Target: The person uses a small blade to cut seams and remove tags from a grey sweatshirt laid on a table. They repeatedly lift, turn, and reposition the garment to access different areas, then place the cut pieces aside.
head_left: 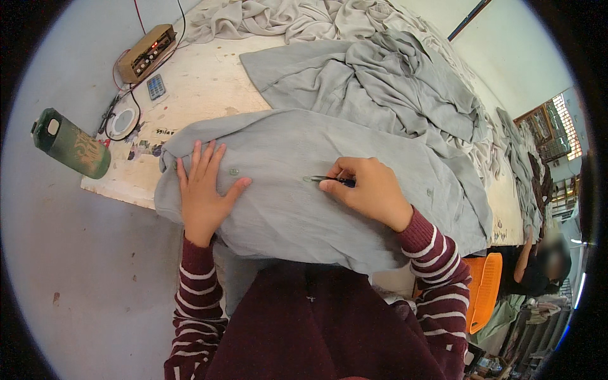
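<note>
Grey fabric [297,225] lies spread over the front of the worktable. My left hand [206,190] rests flat on it at the left, fingers apart, just beside a small pale green button [234,171]. My right hand [364,190] grips a small dark-handled cutting tool [343,181], its metal tip pointing left onto another pale green button [307,178] near the middle of the fabric. A further small button [430,192] shows to the right.
A green bottle [76,149] stands at the table's left edge [114,187], with a radio-like box [145,54], phone [156,87] and cables behind. Crumpled grey garments [392,88] cover the back. An orange basket [484,291] and another person [532,266] are at the right.
</note>
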